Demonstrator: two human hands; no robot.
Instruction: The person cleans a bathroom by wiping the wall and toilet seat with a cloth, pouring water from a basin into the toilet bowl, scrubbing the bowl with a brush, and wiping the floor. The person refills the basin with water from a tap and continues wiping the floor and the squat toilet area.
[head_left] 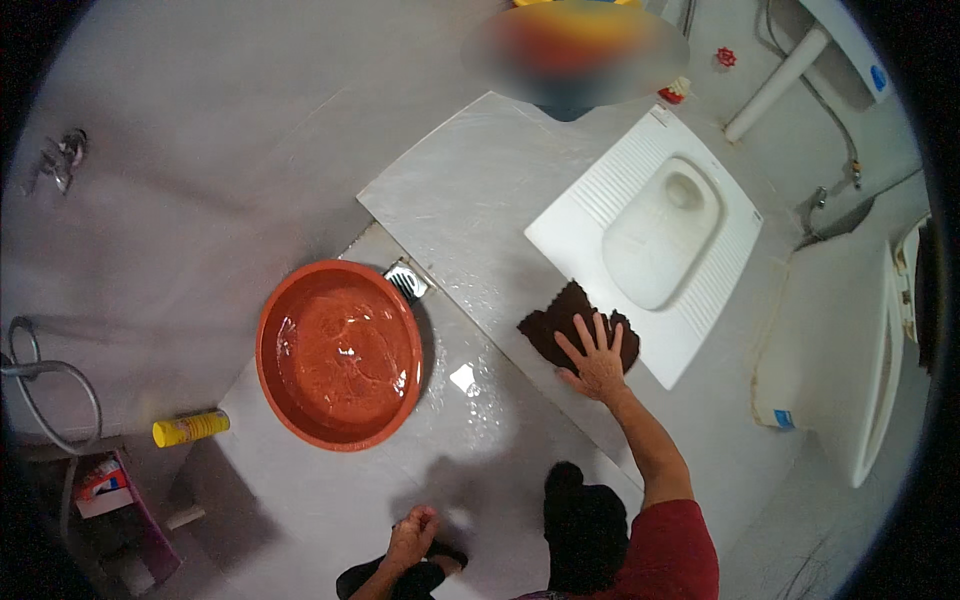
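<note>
My right hand (595, 362) lies flat with spread fingers on a dark brown cloth (552, 328), pressing it against the raised grey tiles. The cloth is bunched, and its edge meets the near rim of a white squat toilet (640, 230). Down at the bottom of the view, my left hand (410, 537) is held near my leg with its fingers curled in; I see nothing in it. A round orange-brown basin (270, 390) with water in it stands on the lower floor to the left, apart from both hands.
A floor drain cover (405, 282) sits beside the basin, by the raised step. Wet patches shine on the floor. A yellow bottle (190, 428) lies at left near a purple-edged shelf (150, 530). A white washbasin (840, 350) is at right; a blurred bucket-like container (570, 110) stands behind.
</note>
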